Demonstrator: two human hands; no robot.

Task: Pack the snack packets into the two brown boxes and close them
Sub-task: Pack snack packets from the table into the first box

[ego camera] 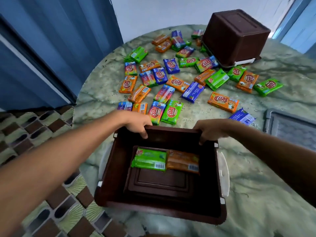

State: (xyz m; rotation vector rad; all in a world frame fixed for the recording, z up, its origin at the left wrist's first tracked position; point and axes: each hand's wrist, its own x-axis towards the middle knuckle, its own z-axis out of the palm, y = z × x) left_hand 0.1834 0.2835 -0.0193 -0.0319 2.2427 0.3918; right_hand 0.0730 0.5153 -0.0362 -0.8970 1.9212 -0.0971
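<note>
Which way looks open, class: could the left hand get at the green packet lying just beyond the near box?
Probably yes: the green packet lies uncovered just beyond the left hand, which first must release the box rim.

Round green-marbled table (256,177), blue curtain (51,48) at left, brown-and-green patterned floor tiles (34,127), white wall (153,12) behind
</note>
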